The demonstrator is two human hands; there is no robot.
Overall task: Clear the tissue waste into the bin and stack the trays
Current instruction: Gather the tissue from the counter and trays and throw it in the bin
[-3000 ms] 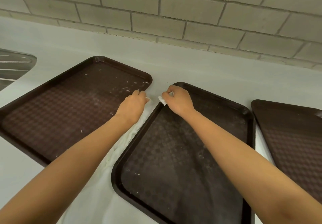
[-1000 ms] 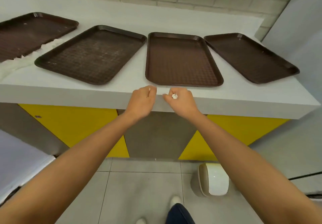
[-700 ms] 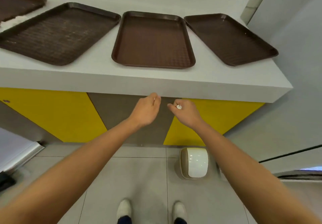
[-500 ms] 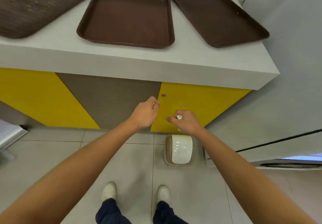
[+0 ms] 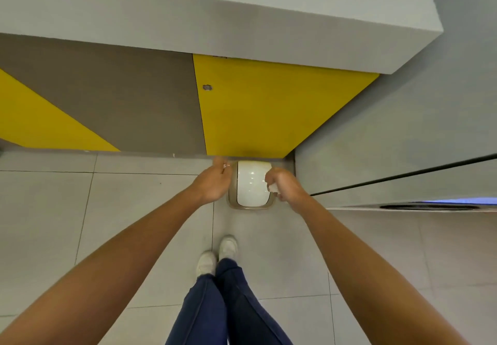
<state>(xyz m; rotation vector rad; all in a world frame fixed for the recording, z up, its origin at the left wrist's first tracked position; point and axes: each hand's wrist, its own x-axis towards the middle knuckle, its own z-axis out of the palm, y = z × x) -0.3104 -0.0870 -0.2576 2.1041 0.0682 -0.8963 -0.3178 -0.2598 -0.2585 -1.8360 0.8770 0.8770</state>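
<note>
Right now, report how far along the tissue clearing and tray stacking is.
Done: nothing visibly finished. In hand: the right hand grips a tissue scrap over the bin, whose white lid looks closed; the left hand pinches a smaller white bit beside the bin. Left: drop both in, then stack the trays, which are out of view here.

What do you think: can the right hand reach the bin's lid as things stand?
Probably yes. The right hand, pinching a tissue scrap, is at the right edge of the bin, beside its white lid; nothing lies between them.
</note>
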